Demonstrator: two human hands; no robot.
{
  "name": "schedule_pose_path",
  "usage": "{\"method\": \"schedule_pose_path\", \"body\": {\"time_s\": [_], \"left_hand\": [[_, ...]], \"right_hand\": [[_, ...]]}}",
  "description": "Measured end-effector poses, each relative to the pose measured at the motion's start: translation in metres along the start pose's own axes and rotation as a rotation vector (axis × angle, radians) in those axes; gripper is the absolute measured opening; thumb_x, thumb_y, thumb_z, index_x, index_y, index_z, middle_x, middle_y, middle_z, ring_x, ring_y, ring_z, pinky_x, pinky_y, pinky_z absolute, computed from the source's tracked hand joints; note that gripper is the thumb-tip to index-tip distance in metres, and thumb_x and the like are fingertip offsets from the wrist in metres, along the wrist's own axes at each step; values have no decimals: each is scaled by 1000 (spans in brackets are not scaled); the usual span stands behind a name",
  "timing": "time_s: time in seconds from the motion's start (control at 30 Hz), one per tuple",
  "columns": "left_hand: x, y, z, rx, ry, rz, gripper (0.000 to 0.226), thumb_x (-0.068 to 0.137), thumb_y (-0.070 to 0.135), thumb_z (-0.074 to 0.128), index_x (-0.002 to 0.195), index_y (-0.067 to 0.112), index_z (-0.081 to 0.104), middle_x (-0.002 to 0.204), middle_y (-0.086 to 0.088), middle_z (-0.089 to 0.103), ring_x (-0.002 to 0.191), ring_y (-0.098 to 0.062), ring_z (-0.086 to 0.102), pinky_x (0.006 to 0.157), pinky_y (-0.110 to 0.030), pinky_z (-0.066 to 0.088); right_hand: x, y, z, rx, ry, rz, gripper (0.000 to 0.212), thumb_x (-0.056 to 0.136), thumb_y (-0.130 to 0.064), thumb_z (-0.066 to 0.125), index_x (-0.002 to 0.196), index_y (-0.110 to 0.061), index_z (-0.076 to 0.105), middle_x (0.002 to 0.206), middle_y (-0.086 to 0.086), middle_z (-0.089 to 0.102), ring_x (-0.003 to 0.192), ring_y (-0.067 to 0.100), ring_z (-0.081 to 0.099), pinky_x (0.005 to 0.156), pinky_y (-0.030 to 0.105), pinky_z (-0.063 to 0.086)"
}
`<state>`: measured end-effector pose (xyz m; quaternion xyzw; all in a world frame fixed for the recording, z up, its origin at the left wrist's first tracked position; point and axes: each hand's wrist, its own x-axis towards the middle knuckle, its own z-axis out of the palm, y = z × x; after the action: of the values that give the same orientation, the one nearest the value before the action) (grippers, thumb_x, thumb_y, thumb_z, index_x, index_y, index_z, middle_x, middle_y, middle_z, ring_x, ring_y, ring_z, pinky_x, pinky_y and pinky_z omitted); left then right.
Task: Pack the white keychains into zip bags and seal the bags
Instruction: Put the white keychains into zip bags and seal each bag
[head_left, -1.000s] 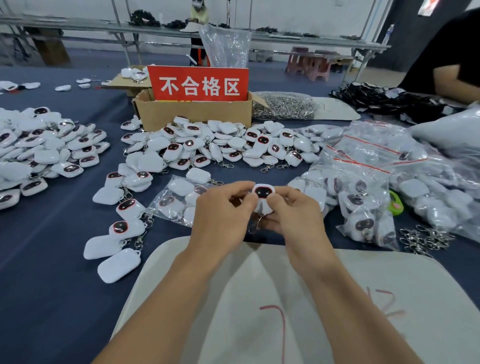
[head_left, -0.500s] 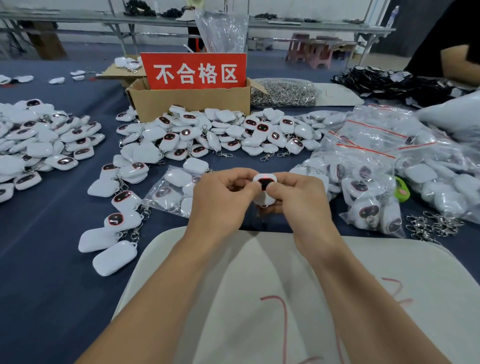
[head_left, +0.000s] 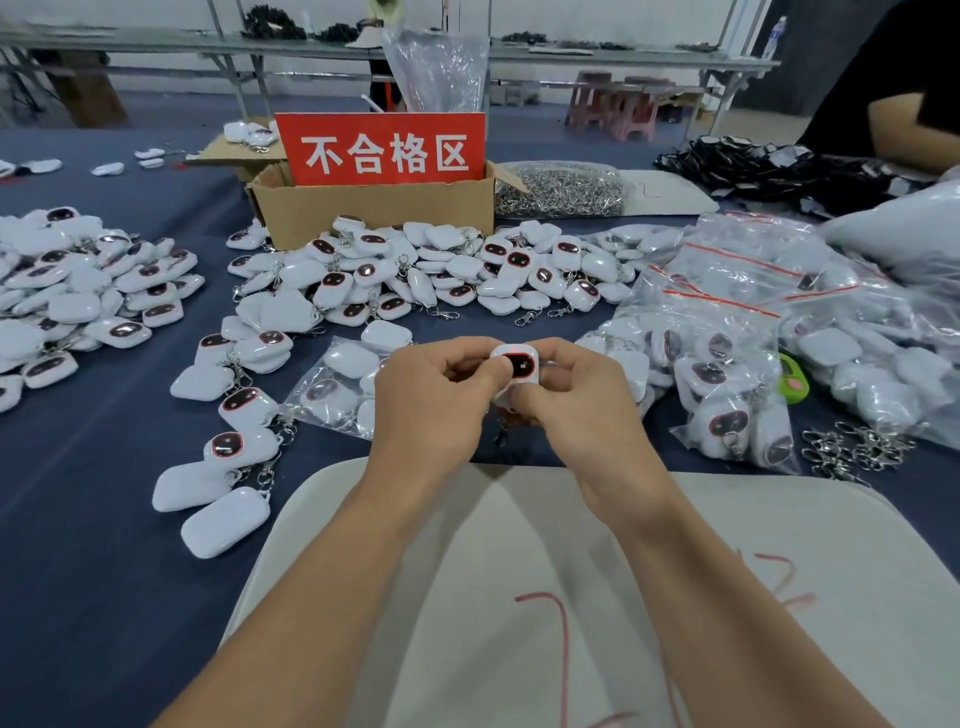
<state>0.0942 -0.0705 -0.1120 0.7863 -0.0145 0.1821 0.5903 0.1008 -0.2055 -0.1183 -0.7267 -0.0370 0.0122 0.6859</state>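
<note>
My left hand (head_left: 431, 400) and my right hand (head_left: 582, 410) pinch one white keychain (head_left: 517, 364) between them above the table, its dark face with a red rim turned up. Its metal clasp (head_left: 501, 436) dangles below my fingers. A clear zip bag (head_left: 337, 384) holding a few keychains lies flat just left of my left hand. Loose white keychains (head_left: 441, 270) are heaped behind my hands, with more in a row (head_left: 228, 447) at my left. Filled zip bags with red seals (head_left: 727, 353) are piled at my right.
A cardboard box (head_left: 374, 208) with a red sign stands behind the heap. Another keychain pile (head_left: 72, 301) lies far left. Loose metal rings (head_left: 852, 452) lie at the right, a bag of clasps (head_left: 561, 189) behind. A white board (head_left: 597, 597) covers the near table. Another person's arm (head_left: 909, 130) is at far right.
Both hands stay together on the same keychain. The keychain has turned a little in my fingers, its dark face now showing more fully upward.
</note>
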Motion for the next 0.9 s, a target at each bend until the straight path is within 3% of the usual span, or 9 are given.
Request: {"method": "schedule_pose_path", "body": {"time_s": [0.17, 0.37, 0.5, 0.63, 0.77, 0.9], "left_hand": [[-2, -1, 3, 4, -14, 9, 39, 84, 17, 77, 70, 53, 74, 73, 22, 75, 68, 5, 69, 61, -6, 47], [-1, -1, 2, 27, 1, 9, 22, 86, 23, 79, 79, 44, 77, 75, 24, 74, 70, 5, 69, 63, -6, 45], [-2, -4, 2, 119, 14, 25, 23, 83, 22, 82, 78, 44, 76, 72, 27, 72, 70, 5, 67, 65, -6, 45], [-7, -5, 3, 227, 45, 129, 33, 79, 15, 83, 104, 37, 79, 84, 29, 69, 84, 13, 59, 78, -1, 39], [-7, -6, 1, 204, 37, 177, 27, 82, 13, 81, 98, 36, 81, 85, 28, 71, 89, 8, 62, 78, -5, 42], [-4, -5, 2, 163, 0, 116, 26, 87, 21, 77, 92, 46, 76, 84, 33, 70, 81, 4, 65, 72, -13, 45]], "right_hand": [[0, -1, 0, -65, 81, -16, 29, 78, 3, 68, 91, -22, 74, 74, 1, 78, 64, 11, 70, 69, 33, 57], [0, 2, 0, -83, 143, -44, 18, 83, -10, 75, 90, -25, 69, 75, -3, 78, 66, 8, 72, 66, 29, 55], [4, 0, -8, -39, 258, -93, 25, 78, 1, 76, 77, -24, 73, 76, -3, 77, 69, 11, 71, 62, 18, 53], [5, 0, -11, -103, 319, -175, 27, 76, 1, 76, 74, -25, 75, 74, -5, 76, 68, 14, 69, 65, 26, 53], [4, 2, -8, -181, 301, -229, 20, 77, -7, 78, 76, -27, 76, 72, -4, 73, 70, 27, 66, 65, 38, 54], [3, -2, -10, -72, 254, -163, 24, 78, -4, 79, 81, -27, 78, 79, -6, 78, 77, 16, 74, 68, 22, 56]]}}
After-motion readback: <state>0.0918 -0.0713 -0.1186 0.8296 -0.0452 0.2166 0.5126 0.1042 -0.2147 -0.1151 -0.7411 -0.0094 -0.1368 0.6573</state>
